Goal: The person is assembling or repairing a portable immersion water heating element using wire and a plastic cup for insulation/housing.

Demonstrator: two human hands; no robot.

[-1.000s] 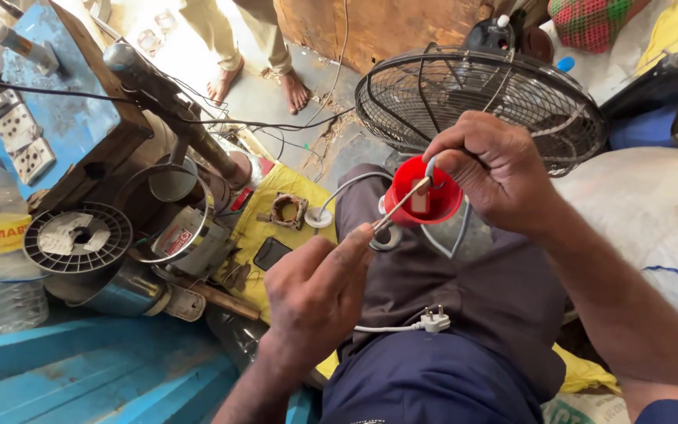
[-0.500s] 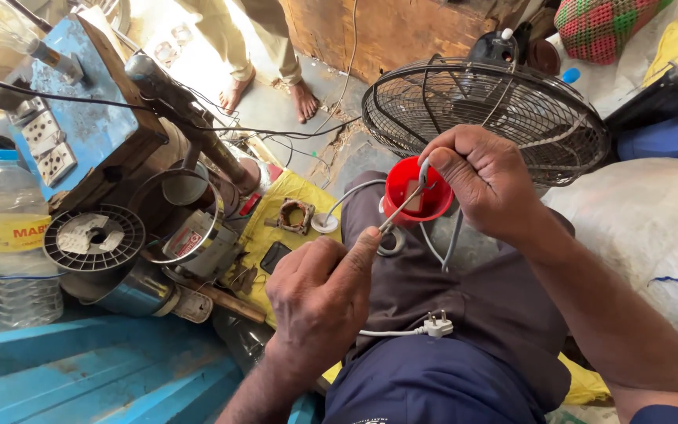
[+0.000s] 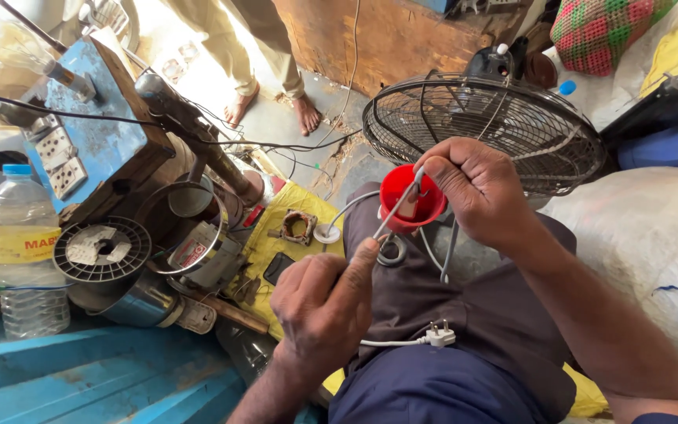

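Red cup (image 3: 411, 199) in right hand (image 3: 476, 188), above left hand (image 3: 325, 302).

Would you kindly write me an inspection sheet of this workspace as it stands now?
Surface: person's lap in dark trousers; yellow cloth beside it.
Job's things: red cup-shaped part with white wire stretched between both hands.
Clutter: water bottle, black spool, small motor, metal ring.
Hands: left hand pinches the wire low; right hand grips red part.
Cables: white plug lying on lap; black cords across floor.
Surroundings: fan guard, blue switch box, white sack, another person's bare feet.
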